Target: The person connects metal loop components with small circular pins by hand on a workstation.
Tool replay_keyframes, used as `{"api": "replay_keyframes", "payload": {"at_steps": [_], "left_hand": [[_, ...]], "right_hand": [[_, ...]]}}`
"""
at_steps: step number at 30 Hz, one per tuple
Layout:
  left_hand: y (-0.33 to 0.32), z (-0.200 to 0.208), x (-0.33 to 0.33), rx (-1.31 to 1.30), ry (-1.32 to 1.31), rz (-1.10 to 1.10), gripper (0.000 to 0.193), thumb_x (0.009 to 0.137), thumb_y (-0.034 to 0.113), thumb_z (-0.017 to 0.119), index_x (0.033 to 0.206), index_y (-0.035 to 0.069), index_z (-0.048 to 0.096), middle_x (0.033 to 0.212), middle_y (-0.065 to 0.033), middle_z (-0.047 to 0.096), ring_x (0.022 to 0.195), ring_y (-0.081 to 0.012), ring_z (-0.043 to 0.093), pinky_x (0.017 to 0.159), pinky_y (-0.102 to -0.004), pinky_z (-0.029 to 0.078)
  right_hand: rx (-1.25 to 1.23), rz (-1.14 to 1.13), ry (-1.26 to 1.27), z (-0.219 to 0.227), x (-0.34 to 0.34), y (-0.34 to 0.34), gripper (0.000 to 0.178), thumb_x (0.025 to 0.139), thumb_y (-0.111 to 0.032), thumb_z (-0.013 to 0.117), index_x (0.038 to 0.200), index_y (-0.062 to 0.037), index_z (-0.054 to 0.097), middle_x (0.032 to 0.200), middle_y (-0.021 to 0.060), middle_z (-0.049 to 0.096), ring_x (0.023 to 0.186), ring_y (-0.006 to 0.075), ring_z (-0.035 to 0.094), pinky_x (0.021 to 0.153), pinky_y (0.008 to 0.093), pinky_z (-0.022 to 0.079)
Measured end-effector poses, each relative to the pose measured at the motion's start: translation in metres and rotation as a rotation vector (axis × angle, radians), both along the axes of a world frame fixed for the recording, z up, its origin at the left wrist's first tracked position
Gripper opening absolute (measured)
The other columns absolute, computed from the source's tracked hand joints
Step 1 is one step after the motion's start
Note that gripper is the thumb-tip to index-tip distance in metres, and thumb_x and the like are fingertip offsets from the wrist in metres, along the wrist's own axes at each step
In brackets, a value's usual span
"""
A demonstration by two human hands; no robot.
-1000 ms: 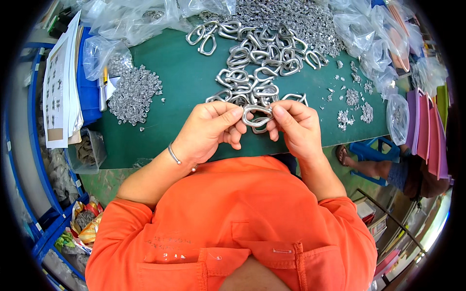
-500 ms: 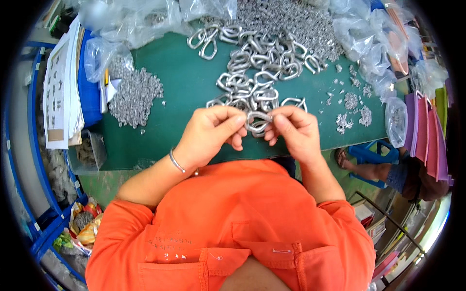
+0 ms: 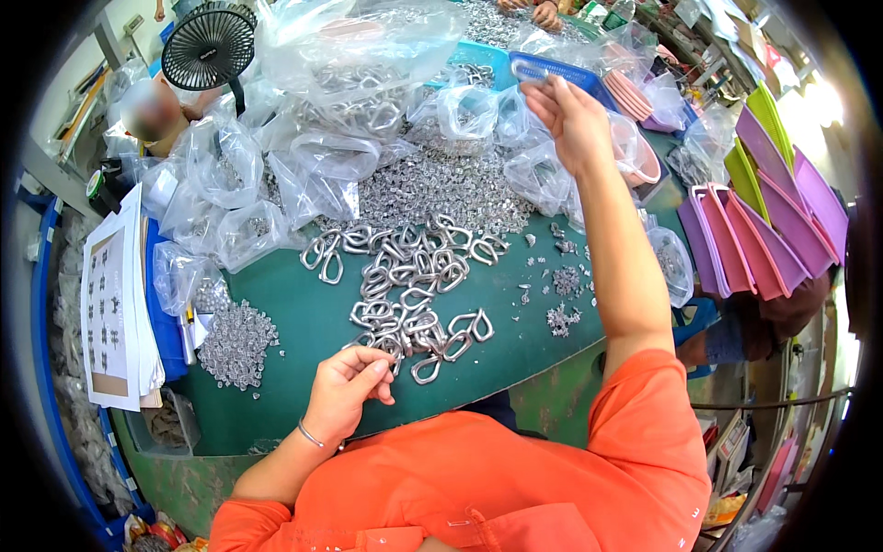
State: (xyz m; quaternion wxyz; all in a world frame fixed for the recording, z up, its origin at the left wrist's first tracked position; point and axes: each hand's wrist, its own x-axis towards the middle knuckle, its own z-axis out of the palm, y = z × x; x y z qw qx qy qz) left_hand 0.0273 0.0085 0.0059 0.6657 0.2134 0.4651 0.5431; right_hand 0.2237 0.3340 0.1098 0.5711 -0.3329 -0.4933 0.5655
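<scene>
My left hand (image 3: 342,391) is closed at the near end of a pile of shiny silver metal loops (image 3: 418,267), its thumb and fingers pinched on one metal loop (image 3: 393,347). Far to the right, my right hand (image 3: 568,118) is stretched out with its fingers extended toward a blue basket (image 3: 575,78). Just past those fingertips shows a blurred metal loop (image 3: 529,70), apparently apart from them. The loops are teardrop-shaped and lie heaped on the green tabletop (image 3: 487,382).
Behind the loops spreads a heap of small clear-grey pieces (image 3: 432,189), with another pile (image 3: 237,345) at left. Clear plastic bags (image 3: 322,166) crowd the back. A black fan (image 3: 210,46) stands far left; purple and pink bins (image 3: 754,230) stand right. Another person's hands (image 3: 544,13) show at the far edge.
My right hand has left the loop both hands held and swung far forward and right to the blue basket. My left hand stays near the pile. The view has tilted farther up.
</scene>
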Motion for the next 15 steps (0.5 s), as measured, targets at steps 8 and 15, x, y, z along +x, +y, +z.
{"api": "replay_keyframes", "payload": {"at_steps": [8, 15], "left_hand": [[-0.007, -0.005, -0.008, 0.288, 0.878, -0.061, 0.023, 0.072, 0.003, 0.067, 0.094, 0.001, 0.059, 0.097, -0.0072, 0.055, 0.075, -0.0138, 0.054, 0.062, -0.0246, 0.045], [0.019, -0.014, 0.001, 0.574, 1.410, -0.207, 0.040, 0.059, 0.003, 0.070, 0.097, 0.007, 0.060, 0.100, -0.0094, 0.053, 0.091, -0.0284, 0.049, 0.080, -0.0335, 0.038]], "right_hand": [[0.026, 0.226, -0.641, -0.050, 0.017, -0.075, 0.022, 0.085, -0.014, 0.055, 0.098, 0.0024, 0.059, 0.090, 0.0072, 0.063, 0.073, 0.0117, 0.059, 0.062, 0.0235, 0.046], [0.364, 0.408, -1.159, -0.105, 0.039, -0.199, 0.023, 0.068, -0.008, 0.068, 0.089, -0.0023, 0.060, 0.077, 0.0130, 0.051, 0.075, 0.0332, 0.054, 0.066, 0.0369, 0.045]]}}
